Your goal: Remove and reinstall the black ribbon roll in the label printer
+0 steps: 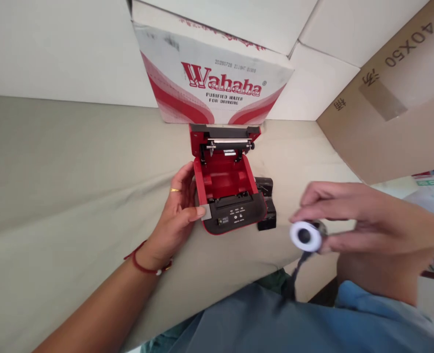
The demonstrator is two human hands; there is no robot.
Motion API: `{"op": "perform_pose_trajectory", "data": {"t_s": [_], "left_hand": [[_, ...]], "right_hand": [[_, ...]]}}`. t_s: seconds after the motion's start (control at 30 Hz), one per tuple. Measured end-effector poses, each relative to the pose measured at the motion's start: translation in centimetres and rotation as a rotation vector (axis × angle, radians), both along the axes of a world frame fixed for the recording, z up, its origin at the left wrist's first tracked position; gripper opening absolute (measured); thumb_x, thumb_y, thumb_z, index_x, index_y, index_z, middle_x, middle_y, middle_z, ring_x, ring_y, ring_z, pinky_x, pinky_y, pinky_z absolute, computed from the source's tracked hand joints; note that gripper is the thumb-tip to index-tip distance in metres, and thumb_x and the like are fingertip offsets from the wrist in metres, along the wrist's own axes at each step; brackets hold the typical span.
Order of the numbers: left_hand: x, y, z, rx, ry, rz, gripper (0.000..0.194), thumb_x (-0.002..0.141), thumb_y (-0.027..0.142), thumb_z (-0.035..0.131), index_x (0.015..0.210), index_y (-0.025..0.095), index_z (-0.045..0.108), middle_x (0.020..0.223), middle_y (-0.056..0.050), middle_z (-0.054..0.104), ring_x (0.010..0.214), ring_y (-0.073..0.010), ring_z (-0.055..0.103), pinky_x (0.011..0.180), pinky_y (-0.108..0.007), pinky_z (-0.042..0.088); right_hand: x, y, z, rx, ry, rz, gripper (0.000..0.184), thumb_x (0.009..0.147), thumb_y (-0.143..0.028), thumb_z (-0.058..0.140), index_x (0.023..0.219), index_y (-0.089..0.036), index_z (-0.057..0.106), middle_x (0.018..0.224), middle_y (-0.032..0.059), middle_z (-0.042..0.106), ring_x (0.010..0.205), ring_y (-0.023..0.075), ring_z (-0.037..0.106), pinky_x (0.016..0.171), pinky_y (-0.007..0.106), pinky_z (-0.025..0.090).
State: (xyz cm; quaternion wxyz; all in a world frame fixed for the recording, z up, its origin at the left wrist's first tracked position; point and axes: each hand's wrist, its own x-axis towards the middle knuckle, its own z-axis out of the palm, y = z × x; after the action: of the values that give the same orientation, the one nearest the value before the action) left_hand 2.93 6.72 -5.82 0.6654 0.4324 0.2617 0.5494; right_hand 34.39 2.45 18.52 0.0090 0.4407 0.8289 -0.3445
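Note:
A small red and black printer (235,213) stands with its lid (226,142) raised. Its red compartment lies open, with no roll in it. My left hand (182,211) grips the printer's left side, thumb on the grey corner of the front panel. To the right, clear of the printer, my right hand (344,218) pinches a small roll of paper (296,238) between thumb and fingers. The roll's end is white with a dark hole, and a dark blurred strip hangs down from it. Beside the printer's right edge lies a black object (266,215), partly hidden behind it.
A white and red water carton (217,83) stands right behind the printer, against white boxes (70,49). A brown cardboard box (393,88) bounds the right side. Pale cloth (73,181) covers the work surface.

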Motion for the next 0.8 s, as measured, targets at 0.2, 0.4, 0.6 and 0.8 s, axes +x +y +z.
{"op": "perform_pose_trajectory", "data": {"t_s": [0.2, 0.4, 0.6, 0.8], "left_hand": [[0.0, 0.2, -0.8, -0.004, -0.013, 0.014, 0.096, 0.081, 0.047, 0.103, 0.168, 0.044, 0.062, 0.187, -0.002, 0.057, 0.181, -0.0409, 0.044, 0.152, -0.061, 0.037], [0.1, 0.3, -1.5, 0.003, -0.001, 0.005, 0.104, 0.08, 0.049, 0.103, 0.172, 0.043, 0.056, 0.191, -0.004, 0.05, 0.182, -0.0431, 0.041, 0.154, -0.065, 0.031], [0.1, 0.2, -1.1, -0.037, 0.008, -0.014, 0.105, 0.081, 0.046, 0.1, 0.174, 0.041, 0.052, 0.191, -0.005, 0.05, 0.179, -0.0438, 0.045, 0.151, -0.065, 0.036], [0.0, 0.2, -1.0, -0.041, -0.007, -0.019, 0.105, 0.08, 0.045, 0.101, 0.173, 0.041, 0.052, 0.192, -0.005, 0.049, 0.182, -0.043, 0.04, 0.153, -0.064, 0.032]], "right_hand": [[-10.4, 3.8, -4.7, 0.355, -0.514, -0.219, 0.037, 0.115, -0.032, 0.07, 0.149, -0.024, 0.081, 0.138, 0.0157, 0.077, 0.102, 0.0288, 0.079, 0.086, 0.038, 0.06], [-15.6, 6.0, -6.5, 0.265, -0.755, -0.15, 0.034, 0.116, -0.02, 0.056, 0.143, -0.018, 0.077, 0.13, 0.0207, 0.086, 0.109, 0.0345, 0.084, 0.079, 0.037, 0.055], [-16.6, 8.1, -7.5, 0.226, -0.718, -0.156, 0.036, 0.111, -0.008, 0.051, 0.133, -0.014, 0.079, 0.125, 0.0223, 0.088, 0.114, 0.0374, 0.085, 0.085, 0.04, 0.058], [-17.0, 9.0, -8.4, 0.224, -0.669, -0.156, 0.039, 0.114, -0.006, 0.049, 0.14, -0.01, 0.077, 0.135, 0.0248, 0.087, 0.118, 0.0361, 0.085, 0.09, 0.039, 0.059]]}}
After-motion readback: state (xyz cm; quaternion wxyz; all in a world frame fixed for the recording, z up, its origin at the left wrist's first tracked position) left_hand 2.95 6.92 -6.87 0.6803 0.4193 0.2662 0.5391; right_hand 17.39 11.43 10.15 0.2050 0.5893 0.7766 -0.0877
